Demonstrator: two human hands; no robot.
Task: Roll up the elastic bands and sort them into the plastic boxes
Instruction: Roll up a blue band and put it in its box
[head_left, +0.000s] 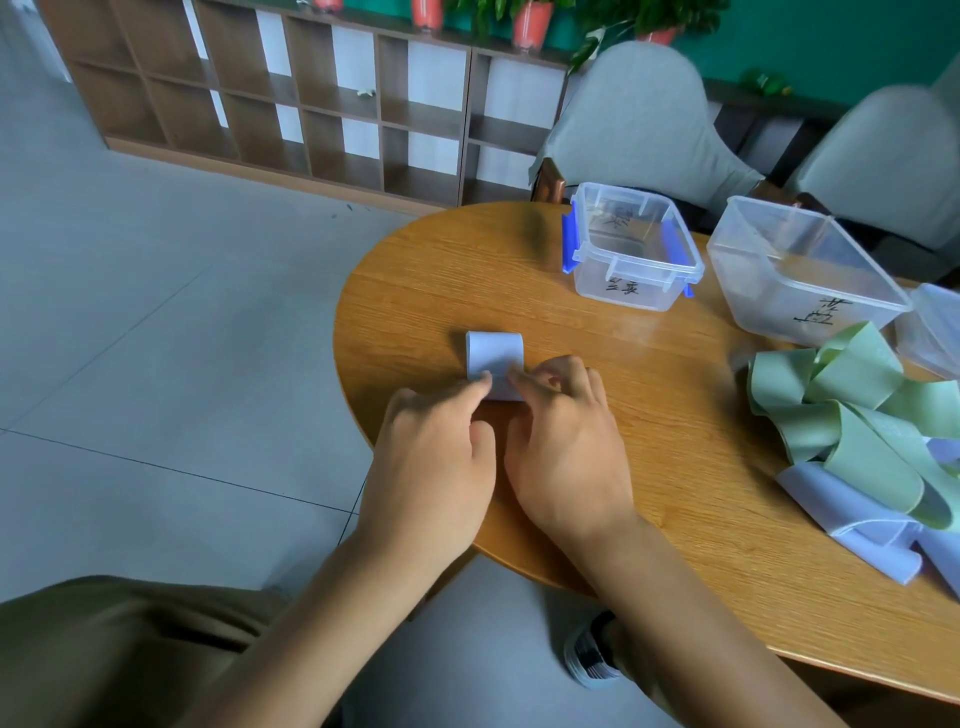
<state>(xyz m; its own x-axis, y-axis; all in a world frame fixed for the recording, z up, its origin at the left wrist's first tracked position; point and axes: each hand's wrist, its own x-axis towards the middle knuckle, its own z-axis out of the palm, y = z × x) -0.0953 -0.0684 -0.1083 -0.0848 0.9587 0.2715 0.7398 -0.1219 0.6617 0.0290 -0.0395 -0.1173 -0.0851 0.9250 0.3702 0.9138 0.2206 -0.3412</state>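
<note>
On box (631, 291), unreadable handwritten characters

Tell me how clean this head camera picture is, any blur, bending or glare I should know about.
Head view: wide-angle bending curves the shelf unit and floor lines; the grey chairs and the plastic boxes are smeared by motion blur, so the handwriting on them is unreadable; the left hand, right hand and lilac band are fairly sharp; light is soft, with a faint sheen on the table.

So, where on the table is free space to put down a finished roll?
Bare wood lies between the pale band under both hands and the blue-clipped box, and along the table's left rim. The right side is crowded: green bands, pale bands, larger box.
</note>
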